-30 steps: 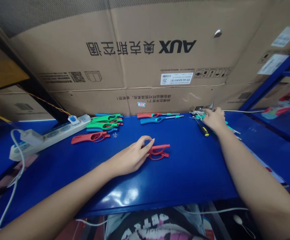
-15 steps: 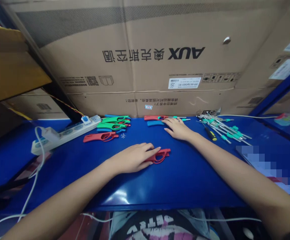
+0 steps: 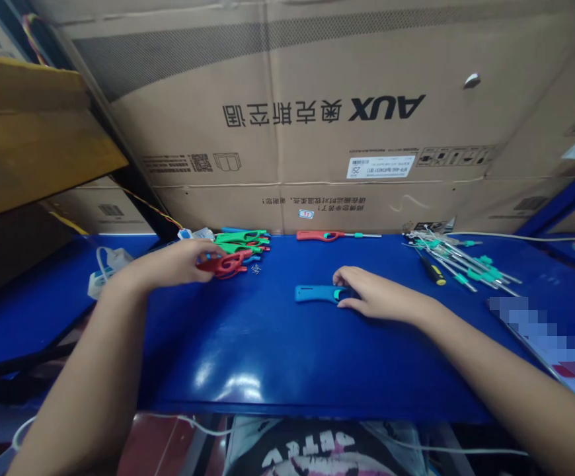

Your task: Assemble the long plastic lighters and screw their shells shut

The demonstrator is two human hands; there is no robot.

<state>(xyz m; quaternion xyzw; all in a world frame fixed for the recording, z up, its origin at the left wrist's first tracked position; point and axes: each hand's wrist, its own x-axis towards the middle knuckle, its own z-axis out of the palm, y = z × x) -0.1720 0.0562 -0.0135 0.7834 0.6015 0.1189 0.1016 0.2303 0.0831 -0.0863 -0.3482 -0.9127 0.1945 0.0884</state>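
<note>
Pinching the blue lighter (image 3: 312, 293) near its trigger end, the right hand (image 3: 379, 292) is narrow, with the thumb below and the fingers above. From where I stand beside the worker, and reading the clock from the worker's seat, the blue lighter runs out from that hand towards nine o'clock. Its long axis lies nearly level, side to side along the table (image 3: 277, 344), with the butt pointing at the left arm. The right hand is clearly the nearer one; the far end of the lighter is hidden behind its fingers.

The left hand (image 3: 181, 259) is closed round the butt of a red handle (image 3: 229, 266), whose trigger end points to about three o'clock. The green handles (image 3: 240, 239) lie at about two o'clock from that hand, close by; I can't tell whether the red handle touches them. Small white bits (image 3: 256, 268) sit just beyond its tip.

From the right hand, a red lighter (image 3: 317, 235) with a metal tube lies at about eleven o'clock, near the cardboard box (image 3: 287, 152). Between two and three o'clock come the screwdriver (image 3: 435, 271) and a loose heap of metal tubes (image 3: 466, 264) with teal parts.
</note>
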